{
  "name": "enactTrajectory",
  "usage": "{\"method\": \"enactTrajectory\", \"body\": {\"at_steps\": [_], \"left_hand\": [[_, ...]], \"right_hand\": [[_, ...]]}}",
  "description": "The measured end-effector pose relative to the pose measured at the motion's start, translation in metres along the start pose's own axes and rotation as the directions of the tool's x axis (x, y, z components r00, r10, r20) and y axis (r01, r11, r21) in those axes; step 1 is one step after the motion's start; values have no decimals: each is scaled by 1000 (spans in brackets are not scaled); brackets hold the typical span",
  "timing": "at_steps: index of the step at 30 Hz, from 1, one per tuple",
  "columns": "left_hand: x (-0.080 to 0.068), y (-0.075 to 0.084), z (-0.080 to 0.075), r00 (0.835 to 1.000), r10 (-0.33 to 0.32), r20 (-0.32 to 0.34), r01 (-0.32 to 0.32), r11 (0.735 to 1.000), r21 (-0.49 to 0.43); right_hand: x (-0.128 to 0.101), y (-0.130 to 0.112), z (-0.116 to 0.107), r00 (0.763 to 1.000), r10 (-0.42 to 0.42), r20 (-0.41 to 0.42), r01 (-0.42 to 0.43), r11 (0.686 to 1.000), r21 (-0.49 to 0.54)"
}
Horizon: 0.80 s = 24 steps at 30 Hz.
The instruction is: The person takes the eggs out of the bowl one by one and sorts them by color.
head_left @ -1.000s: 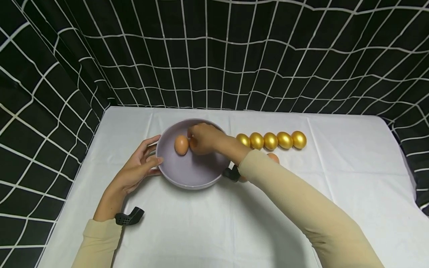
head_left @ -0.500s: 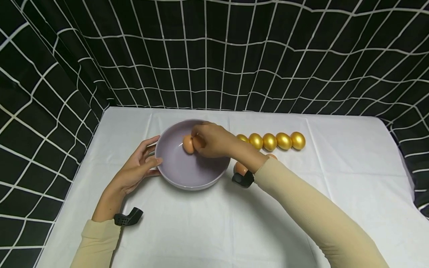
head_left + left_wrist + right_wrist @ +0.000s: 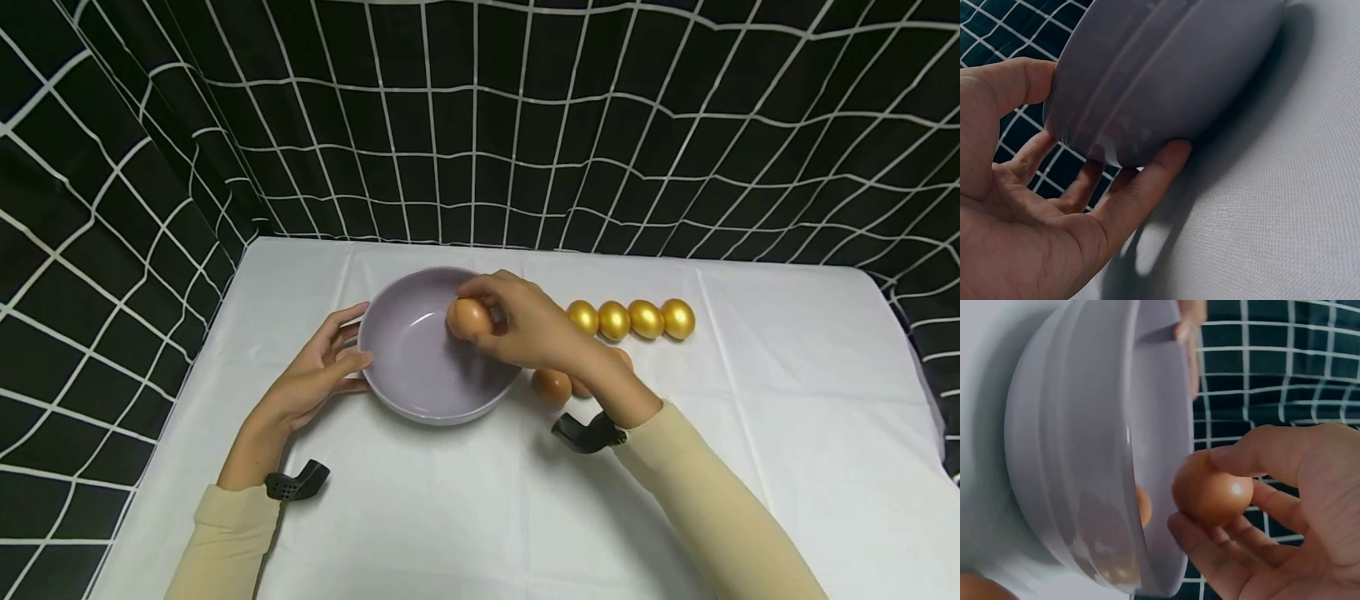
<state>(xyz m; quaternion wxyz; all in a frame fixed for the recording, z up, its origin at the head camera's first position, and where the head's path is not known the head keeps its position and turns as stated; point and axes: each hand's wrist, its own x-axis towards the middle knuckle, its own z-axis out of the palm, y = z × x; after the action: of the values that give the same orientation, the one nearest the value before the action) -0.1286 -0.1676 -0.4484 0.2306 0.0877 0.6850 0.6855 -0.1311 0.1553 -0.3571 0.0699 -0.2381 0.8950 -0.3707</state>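
Note:
A pale purple bowl [image 3: 420, 375] stands on the white cloth. My left hand [image 3: 318, 371] holds its left side, thumb at the rim and fingers against the outer wall, as the left wrist view also shows. Over the right part of the bowl, my right hand [image 3: 528, 321] grips a brown egg [image 3: 470, 318] between thumb and fingers. In the right wrist view that egg [image 3: 1213, 487] is up at the bowl's rim, and a second brown egg [image 3: 1144, 506] shows inside, partly hidden by the wall.
Right of the bowl, a row of several golden eggs [image 3: 646, 318] lies on the cloth. Nearer me are more brown eggs [image 3: 551, 386], some partly covered by my right forearm. A black curtain with a white grid [image 3: 480, 125] hangs behind the table.
My right hand has drawn back to the right and up, with the brown egg now plainly in its grip. The other egg in the bowl has shifted rightward. My left hand has stayed put.

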Motion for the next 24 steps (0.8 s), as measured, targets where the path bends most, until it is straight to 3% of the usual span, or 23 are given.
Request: {"method": "enactTrajectory", "body": {"at_steps": [8,15,24], "left_hand": [[-1,1,0,1000,6,3,-6,1000,-1],[-1,1,2,1000,2,0,-2,1000,-2],[-1,1,3,1000,0,0,0,1000,0]], "right_hand": [[-23,8,-8,997,3,-71,10,983,182],[-45,20,-10,985,98,-145,-38,928,370],[-73,42,-11,949,166,-266,-12,867,499]]}}
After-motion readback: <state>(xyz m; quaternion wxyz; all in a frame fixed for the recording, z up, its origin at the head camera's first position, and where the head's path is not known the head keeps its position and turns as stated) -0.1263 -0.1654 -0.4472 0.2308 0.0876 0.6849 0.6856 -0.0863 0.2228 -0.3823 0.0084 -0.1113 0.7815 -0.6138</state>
